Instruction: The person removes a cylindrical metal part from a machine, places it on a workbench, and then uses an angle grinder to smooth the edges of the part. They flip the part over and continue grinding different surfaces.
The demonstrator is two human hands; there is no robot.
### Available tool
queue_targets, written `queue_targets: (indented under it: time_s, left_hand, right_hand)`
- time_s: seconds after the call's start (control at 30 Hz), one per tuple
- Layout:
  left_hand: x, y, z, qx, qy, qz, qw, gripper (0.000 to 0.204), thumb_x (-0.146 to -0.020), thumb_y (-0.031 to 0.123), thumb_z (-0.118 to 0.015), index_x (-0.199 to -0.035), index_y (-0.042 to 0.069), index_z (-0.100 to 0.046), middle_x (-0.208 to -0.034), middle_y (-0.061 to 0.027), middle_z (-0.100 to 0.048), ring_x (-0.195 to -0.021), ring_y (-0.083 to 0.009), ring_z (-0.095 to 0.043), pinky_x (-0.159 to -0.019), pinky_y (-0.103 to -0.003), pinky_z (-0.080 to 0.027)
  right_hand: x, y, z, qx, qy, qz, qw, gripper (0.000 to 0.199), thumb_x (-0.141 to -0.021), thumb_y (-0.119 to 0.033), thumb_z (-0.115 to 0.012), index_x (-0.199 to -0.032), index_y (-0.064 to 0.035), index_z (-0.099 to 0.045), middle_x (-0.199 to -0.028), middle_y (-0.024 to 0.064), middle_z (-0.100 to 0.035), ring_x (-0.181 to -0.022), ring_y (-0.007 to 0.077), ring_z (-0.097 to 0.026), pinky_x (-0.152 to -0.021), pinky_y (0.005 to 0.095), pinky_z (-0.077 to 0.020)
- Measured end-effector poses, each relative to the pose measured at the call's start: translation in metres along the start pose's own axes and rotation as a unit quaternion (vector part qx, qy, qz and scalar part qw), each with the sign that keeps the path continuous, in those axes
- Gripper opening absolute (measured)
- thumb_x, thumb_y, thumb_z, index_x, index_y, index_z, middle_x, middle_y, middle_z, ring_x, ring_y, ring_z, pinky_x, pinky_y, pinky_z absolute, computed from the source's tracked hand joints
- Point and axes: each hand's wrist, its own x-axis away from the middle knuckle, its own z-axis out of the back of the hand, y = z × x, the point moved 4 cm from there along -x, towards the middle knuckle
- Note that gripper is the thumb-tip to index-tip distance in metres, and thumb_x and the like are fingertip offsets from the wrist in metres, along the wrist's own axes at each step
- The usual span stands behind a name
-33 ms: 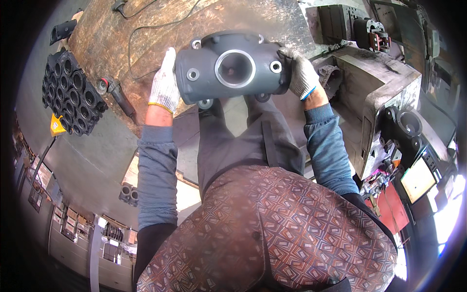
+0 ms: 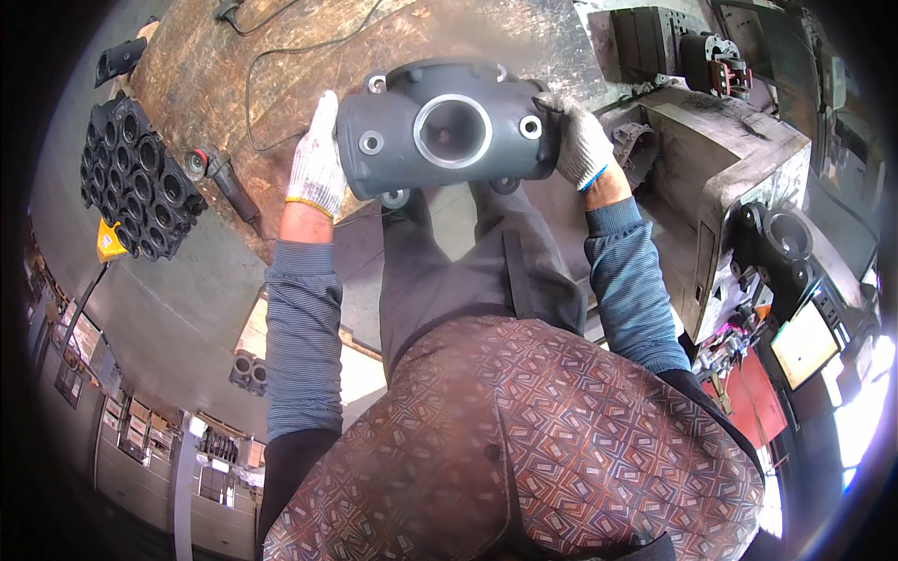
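Between my two hands is a dark grey cast metal housing (image 2: 388, 168) with a large machined round opening facing up and small bored bosses around it. My left hand (image 2: 318, 159), in a white knit glove, presses against its left end with the fingers pointing away from me. On the right end, my gloved right hand (image 2: 582, 142) curls its fingers over the upper edge. The underside of the casting is hidden. An angle grinder (image 2: 229, 187) with a reddish disc lies left of my left hand, at the edge of the wooden work table (image 2: 220, 79).
Many dark cylindrical castings (image 2: 140, 178) stand grouped at the left, beside a yellow tag-like piece (image 2: 110, 241). A black cable (image 2: 251, 98) loops across the table. Large grey metal blocks (image 2: 711, 140) stand close on the right, with another dark casting (image 2: 776, 248) beyond.
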Motion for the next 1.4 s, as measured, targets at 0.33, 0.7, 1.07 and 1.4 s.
queue_targets:
  time_s: [0.33, 0.7, 1.07, 1.4]
  left_hand:
    - [0.010, -0.015, 0.020, -0.256, 0.025, -0.172, 0.951, 0.049, -0.106, 0.017, -0.049, -0.151, -0.003, -0.044, -0.143, -0.0216, -0.057, -0.126, -0.0291, -0.061, -0.106, -0.038, -0.051]
    - [0.025, -0.012, 0.021, -0.567, 0.013, -0.366, 0.738, 0.056, -0.101, -0.006, -0.046, -0.156, -0.003, -0.033, -0.147, -0.0312, -0.051, -0.129, -0.0353, -0.060, -0.108, -0.041, -0.050]
    - [0.019, -0.021, 0.014, -0.323, 0.006, -0.190, 0.927, 0.055, -0.105, 0.003, -0.048, -0.157, -0.002, -0.031, -0.152, -0.0252, -0.046, -0.131, -0.0314, -0.057, -0.107, -0.041, -0.051]
    - [0.027, -0.033, -0.011, -0.153, 0.026, -0.064, 0.986, 0.056, -0.107, 0.035, -0.045, -0.151, 0.001, -0.042, -0.149, -0.0196, -0.052, -0.131, -0.0303, -0.058, -0.107, -0.043, -0.051]
  right_hand:
    - [0.005, 0.023, 0.028, -0.047, -0.050, 0.024, 0.997, 0.026, -0.094, -0.007, -0.057, -0.115, 0.0069, -0.064, -0.103, 0.0124, -0.070, -0.095, 0.0225, -0.068, -0.091, 0.0337, -0.0558]
    - [-0.022, 0.049, 0.045, -0.011, -0.071, 0.017, 0.997, 0.018, -0.091, -0.016, -0.066, -0.098, -0.0024, -0.076, -0.096, 0.0065, -0.071, -0.082, 0.0168, -0.061, -0.075, 0.0306, -0.0503]
    - [-0.028, 0.058, 0.050, -0.001, -0.082, -0.038, 0.996, 0.025, -0.091, -0.006, -0.068, -0.113, 0.0041, -0.067, -0.103, 0.0101, -0.072, -0.093, 0.0193, -0.068, -0.092, 0.0317, -0.0550]
    - [-0.028, 0.056, 0.042, 0.082, -0.046, -0.007, 0.996, 0.037, -0.087, -0.009, -0.073, -0.120, 0.0077, -0.066, -0.103, 0.0099, -0.073, -0.100, 0.0174, -0.068, -0.090, 0.0309, -0.0546]
